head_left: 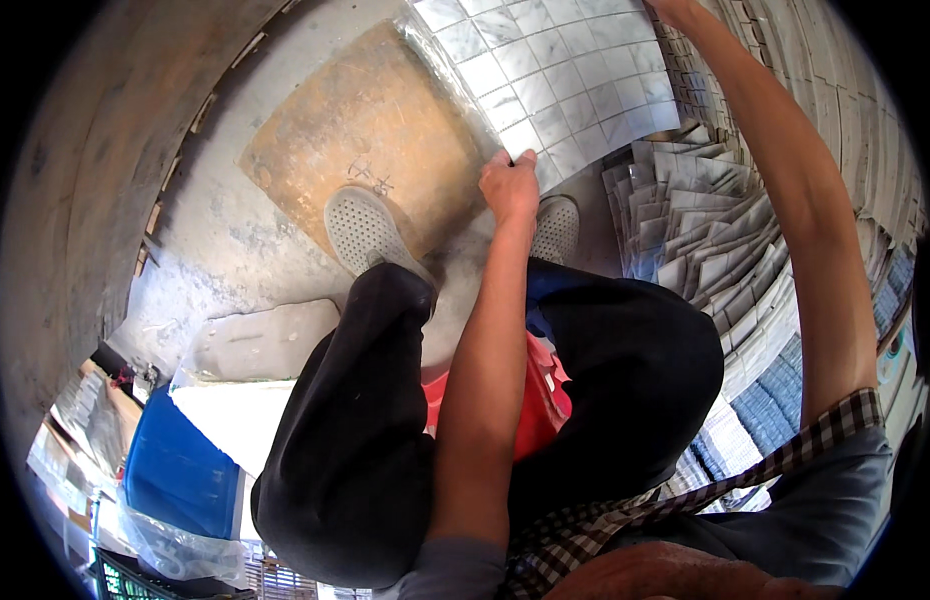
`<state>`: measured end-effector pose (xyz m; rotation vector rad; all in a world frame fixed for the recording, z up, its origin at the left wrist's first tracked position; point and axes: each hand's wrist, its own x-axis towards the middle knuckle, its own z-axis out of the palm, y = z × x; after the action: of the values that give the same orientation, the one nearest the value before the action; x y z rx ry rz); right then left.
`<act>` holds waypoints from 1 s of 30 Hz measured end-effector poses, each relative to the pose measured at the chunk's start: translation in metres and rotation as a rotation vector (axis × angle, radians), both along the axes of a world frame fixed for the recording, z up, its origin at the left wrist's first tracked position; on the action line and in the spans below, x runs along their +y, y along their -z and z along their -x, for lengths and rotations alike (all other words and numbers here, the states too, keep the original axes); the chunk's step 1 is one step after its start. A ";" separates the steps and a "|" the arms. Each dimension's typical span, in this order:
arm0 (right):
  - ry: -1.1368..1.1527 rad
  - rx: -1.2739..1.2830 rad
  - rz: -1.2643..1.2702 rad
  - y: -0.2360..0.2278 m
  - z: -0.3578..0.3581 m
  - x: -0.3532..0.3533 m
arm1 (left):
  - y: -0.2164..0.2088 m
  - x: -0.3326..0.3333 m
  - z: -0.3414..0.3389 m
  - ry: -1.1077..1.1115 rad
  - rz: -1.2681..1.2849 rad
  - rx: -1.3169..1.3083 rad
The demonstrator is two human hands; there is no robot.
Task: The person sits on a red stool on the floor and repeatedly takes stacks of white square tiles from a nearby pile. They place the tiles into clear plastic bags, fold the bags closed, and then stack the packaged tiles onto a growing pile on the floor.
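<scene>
Nearest, 2 dark-trousered legs are bent over 1 red object (538, 405), which shows only in part between them; left of the legs are 1 blue plastic container (180, 465), 1 white block (240, 415) and 1 grey slab (267, 338). Farther out are 2 perforated grey shoes, the left shoe (363, 228) over the near edge of 1 brown board (360, 130), the right shoe (556, 230) partly behind the left forearm. The left hand (513, 188) has its fingers narrowed on the near corner of 1 mosaic tile sheet (565, 75), holding it; that sheet, white with grey veining, lies ahead of the right shoe and runs out at the upper border, so its full tile count cannot be told. Its left edge runs along the board's right edge, and its right edge comes close to the overlapping tile sheets (715, 210), too many to count. Room for moving lies leftward, across the board's broad brown face and the pale floor (210, 190) beyond it, up to the brown panel (90, 180). Farthest, the right hand (668, 6) is cut off at the top; its fingers cannot be told.
</scene>
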<state>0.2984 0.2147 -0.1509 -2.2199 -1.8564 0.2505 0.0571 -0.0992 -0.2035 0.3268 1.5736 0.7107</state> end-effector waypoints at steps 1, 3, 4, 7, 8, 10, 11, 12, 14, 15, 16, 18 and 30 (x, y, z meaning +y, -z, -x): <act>0.021 0.067 0.050 -0.003 0.004 -0.003 | -0.002 0.001 0.001 0.004 0.014 -0.012; 0.056 0.202 0.152 -0.014 0.020 -0.012 | -0.007 0.000 0.004 -0.003 0.004 0.011; 0.043 0.254 0.163 -0.018 0.025 -0.019 | -0.008 0.000 0.005 -0.004 -0.001 0.021; -0.011 0.354 0.146 -0.020 0.024 -0.027 | -0.011 -0.001 0.001 -0.026 -0.039 0.059; -0.031 0.347 0.102 -0.015 0.012 -0.027 | -0.012 0.000 0.000 0.008 -0.040 0.039; -0.033 0.316 0.089 -0.011 0.001 -0.029 | -0.010 0.001 0.003 0.065 -0.031 0.008; -0.015 0.291 0.118 -0.014 0.003 -0.034 | -0.011 0.001 0.005 0.164 -0.061 0.122; 0.002 0.265 0.147 -0.017 0.005 -0.040 | -0.013 0.001 0.006 0.262 -0.090 0.237; 0.052 0.341 0.199 -0.020 0.009 -0.053 | -0.026 0.002 0.009 0.436 -0.108 0.412; 0.080 0.379 0.225 -0.019 0.009 -0.061 | -0.041 0.005 0.013 0.511 -0.097 0.473; 0.031 0.258 0.206 -0.018 0.009 -0.070 | -0.049 0.006 0.016 0.585 -0.084 0.536; -0.077 0.021 0.159 -0.013 0.010 -0.086 | -0.045 0.002 0.019 0.560 -0.117 0.678; 0.054 0.249 0.170 0.063 -0.050 -0.107 | -0.043 0.013 0.000 0.376 -0.231 0.573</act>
<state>0.3480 0.1081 -0.2140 -2.2224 -1.6955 0.6654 0.0570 -0.0866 -0.1600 1.0409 1.8887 0.5245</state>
